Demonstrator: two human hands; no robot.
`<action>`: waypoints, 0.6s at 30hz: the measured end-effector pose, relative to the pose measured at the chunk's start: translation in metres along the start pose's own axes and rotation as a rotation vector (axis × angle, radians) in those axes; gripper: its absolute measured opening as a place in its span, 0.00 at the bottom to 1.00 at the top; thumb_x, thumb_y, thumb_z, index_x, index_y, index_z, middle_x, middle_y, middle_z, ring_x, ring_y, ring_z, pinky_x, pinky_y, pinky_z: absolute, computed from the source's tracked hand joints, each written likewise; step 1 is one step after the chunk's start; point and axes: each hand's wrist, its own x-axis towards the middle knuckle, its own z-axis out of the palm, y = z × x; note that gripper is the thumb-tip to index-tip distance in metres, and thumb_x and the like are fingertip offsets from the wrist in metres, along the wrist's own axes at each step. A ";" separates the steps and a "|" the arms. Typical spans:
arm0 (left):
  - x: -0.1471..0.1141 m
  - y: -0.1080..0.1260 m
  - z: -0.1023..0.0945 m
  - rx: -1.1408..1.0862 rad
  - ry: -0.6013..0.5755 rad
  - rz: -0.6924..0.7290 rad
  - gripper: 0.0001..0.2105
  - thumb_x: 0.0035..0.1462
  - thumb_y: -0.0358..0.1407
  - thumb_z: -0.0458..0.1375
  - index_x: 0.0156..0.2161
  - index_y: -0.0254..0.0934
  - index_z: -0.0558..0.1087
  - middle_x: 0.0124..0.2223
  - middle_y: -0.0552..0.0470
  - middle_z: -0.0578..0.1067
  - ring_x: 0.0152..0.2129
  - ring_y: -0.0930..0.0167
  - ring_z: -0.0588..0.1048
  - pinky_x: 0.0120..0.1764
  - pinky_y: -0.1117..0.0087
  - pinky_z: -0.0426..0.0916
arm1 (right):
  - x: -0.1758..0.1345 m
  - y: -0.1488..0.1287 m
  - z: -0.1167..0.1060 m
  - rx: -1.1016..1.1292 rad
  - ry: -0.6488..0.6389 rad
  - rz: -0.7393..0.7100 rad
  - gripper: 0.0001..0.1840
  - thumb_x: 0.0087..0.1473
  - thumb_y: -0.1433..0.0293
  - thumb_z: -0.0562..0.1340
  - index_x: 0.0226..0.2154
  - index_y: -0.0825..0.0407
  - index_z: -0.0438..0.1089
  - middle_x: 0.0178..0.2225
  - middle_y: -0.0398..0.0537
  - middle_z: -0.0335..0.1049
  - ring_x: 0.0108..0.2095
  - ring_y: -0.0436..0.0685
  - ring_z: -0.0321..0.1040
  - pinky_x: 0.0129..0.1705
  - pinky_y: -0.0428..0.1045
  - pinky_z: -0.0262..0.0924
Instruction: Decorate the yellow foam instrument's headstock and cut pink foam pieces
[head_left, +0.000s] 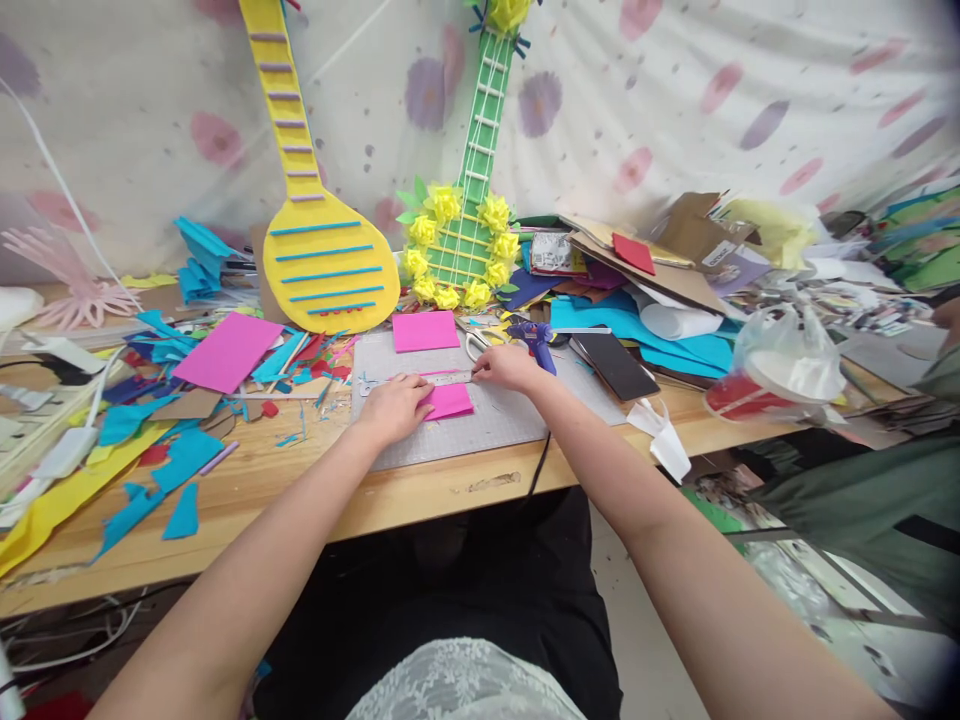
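My left hand [395,408] presses down on a clear ruler [450,378], its fingers bent together over it. The ruler lies across a bright pink sheet [451,401] on a grey cutting mat [420,446]. At the ruler's right end is my right hand [502,367], fingers pinched together; what is in them is too small to make out. Behind the hands lies another pink piece [425,331]. Scissors [477,345] rest just behind my right hand, and a blue glue gun [535,343] sits to its right.
A yellow paper lute-like instrument [330,270] and a green one with yellow flowers [474,240] lean at the back. Coloured scraps [172,470] and a pink sheet [229,352] cover the left. To the right are a phone [616,364], a bagged tub [776,375] and a person's sleeve [877,490].
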 end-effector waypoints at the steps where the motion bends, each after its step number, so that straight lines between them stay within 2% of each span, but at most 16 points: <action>1: 0.000 0.000 0.000 -0.001 -0.006 0.003 0.16 0.60 0.39 0.50 0.50 0.38 0.70 0.49 0.48 0.73 0.45 0.64 0.69 0.43 0.65 0.65 | 0.001 -0.002 -0.002 -0.013 -0.013 0.008 0.09 0.48 0.65 0.64 0.33 0.47 0.78 0.35 0.50 0.76 0.38 0.60 0.69 0.34 0.49 0.57; 8: 0.000 -0.002 0.000 -0.012 -0.016 0.009 0.17 0.60 0.42 0.49 0.50 0.39 0.70 0.49 0.49 0.73 0.46 0.64 0.68 0.44 0.64 0.64 | 0.010 -0.022 -0.022 -0.170 -0.082 0.060 0.15 0.52 0.60 0.59 0.34 0.51 0.77 0.36 0.53 0.75 0.40 0.60 0.70 0.39 0.49 0.59; 13: -0.001 -0.003 0.001 -0.012 -0.002 0.014 0.17 0.60 0.42 0.49 0.51 0.39 0.69 0.49 0.48 0.72 0.46 0.64 0.68 0.42 0.64 0.65 | 0.030 -0.041 -0.015 -0.116 0.042 -0.001 0.15 0.55 0.62 0.56 0.39 0.50 0.75 0.39 0.52 0.75 0.42 0.58 0.69 0.41 0.48 0.59; 18: 0.000 -0.005 0.002 -0.021 -0.010 0.021 0.18 0.60 0.43 0.50 0.51 0.39 0.70 0.49 0.48 0.72 0.46 0.65 0.68 0.43 0.65 0.64 | 0.068 -0.042 -0.001 0.029 0.183 -0.010 0.17 0.57 0.70 0.52 0.42 0.51 0.73 0.44 0.50 0.73 0.43 0.55 0.68 0.43 0.47 0.59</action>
